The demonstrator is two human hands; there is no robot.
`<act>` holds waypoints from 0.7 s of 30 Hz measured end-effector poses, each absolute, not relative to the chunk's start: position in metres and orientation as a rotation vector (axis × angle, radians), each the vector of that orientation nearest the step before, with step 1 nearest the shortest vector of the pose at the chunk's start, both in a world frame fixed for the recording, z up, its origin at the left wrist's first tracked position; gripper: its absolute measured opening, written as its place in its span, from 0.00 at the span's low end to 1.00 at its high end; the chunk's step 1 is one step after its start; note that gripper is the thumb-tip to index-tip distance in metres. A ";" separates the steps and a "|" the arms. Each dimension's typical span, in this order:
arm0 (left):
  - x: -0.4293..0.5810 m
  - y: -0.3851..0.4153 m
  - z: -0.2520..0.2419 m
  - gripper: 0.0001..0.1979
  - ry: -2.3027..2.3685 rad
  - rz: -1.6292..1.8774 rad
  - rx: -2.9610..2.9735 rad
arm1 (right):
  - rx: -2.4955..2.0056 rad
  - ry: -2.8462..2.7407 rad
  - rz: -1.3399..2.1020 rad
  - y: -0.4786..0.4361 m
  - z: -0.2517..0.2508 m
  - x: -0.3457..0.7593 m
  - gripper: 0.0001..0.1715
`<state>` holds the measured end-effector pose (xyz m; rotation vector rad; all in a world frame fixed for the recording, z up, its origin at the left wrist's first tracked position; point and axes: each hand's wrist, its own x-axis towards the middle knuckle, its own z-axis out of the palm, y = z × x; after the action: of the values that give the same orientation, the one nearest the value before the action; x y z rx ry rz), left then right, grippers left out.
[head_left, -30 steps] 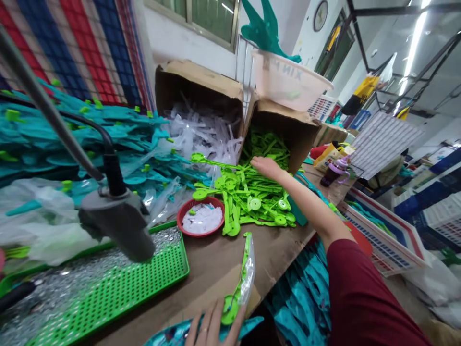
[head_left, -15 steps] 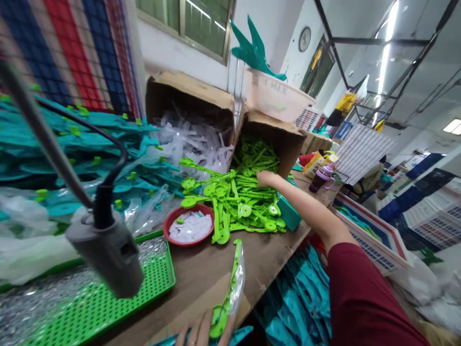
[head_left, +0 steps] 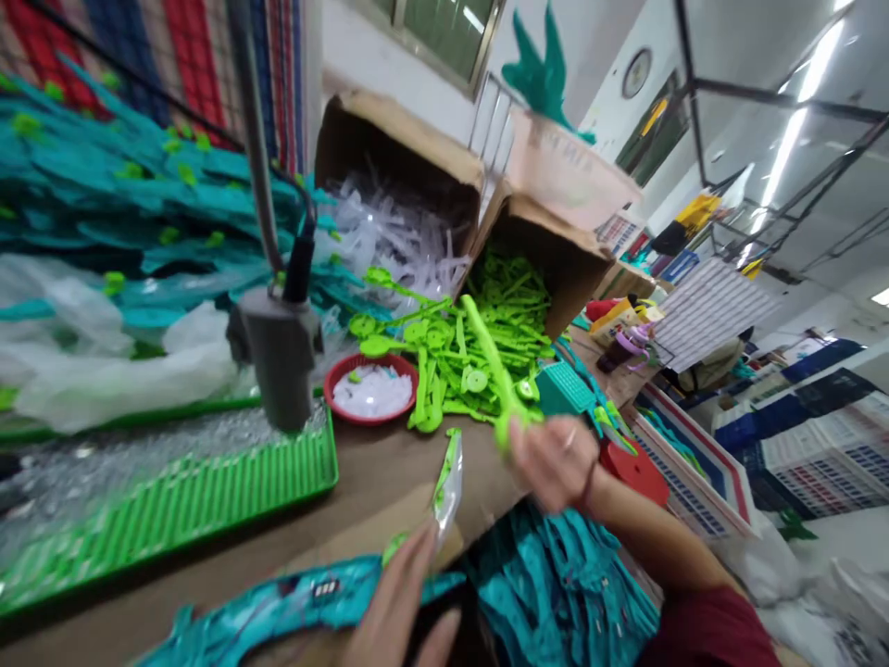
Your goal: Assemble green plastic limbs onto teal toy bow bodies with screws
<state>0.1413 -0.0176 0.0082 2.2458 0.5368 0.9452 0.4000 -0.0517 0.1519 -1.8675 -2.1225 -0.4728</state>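
My right hand [head_left: 556, 460] is closed around one long lime-green plastic stick [head_left: 490, 363], raised over the wooden table's near edge. Behind it a pile of the same green sticks [head_left: 444, 357] spills from a tipped cardboard box [head_left: 548, 250]. My left hand [head_left: 401, 602] sits at the bottom of the view, pinching a green piece in a clear plastic sleeve [head_left: 448, 484] that stands upright, and it rests on a teal printed strip [head_left: 278, 602].
A red bowl [head_left: 371, 389] of white bits sits mid-table. A green perforated tray [head_left: 173, 505] lies at left under a grey tool on a hose [head_left: 278, 357]. A second box [head_left: 399, 181] holds clear pieces. Teal strips heap at left [head_left: 139, 204] and below the table.
My right hand pulled back from the green pile toward me, lifting one green stick. The view swung left and down; the left hand stays on the sleeved piece.
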 end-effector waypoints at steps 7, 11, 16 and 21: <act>0.149 -0.020 0.062 0.20 0.640 0.470 1.512 | -0.982 -2.689 -0.525 -0.100 0.119 0.298 0.12; 0.125 -0.027 0.063 0.12 0.502 0.235 1.661 | -1.034 -2.706 -0.564 -0.107 0.115 0.309 0.25; 0.129 -0.045 0.051 0.27 0.663 0.324 1.668 | -1.130 -2.704 -0.361 -0.120 0.098 0.308 0.22; 0.145 -0.030 0.060 0.37 0.613 0.429 1.725 | -1.291 -2.560 -0.268 -0.105 0.104 0.321 0.20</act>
<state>0.1451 -0.0295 0.0604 1.7248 0.6128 0.4287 0.3208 -0.1047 0.1042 -1.2906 -2.5602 -0.2675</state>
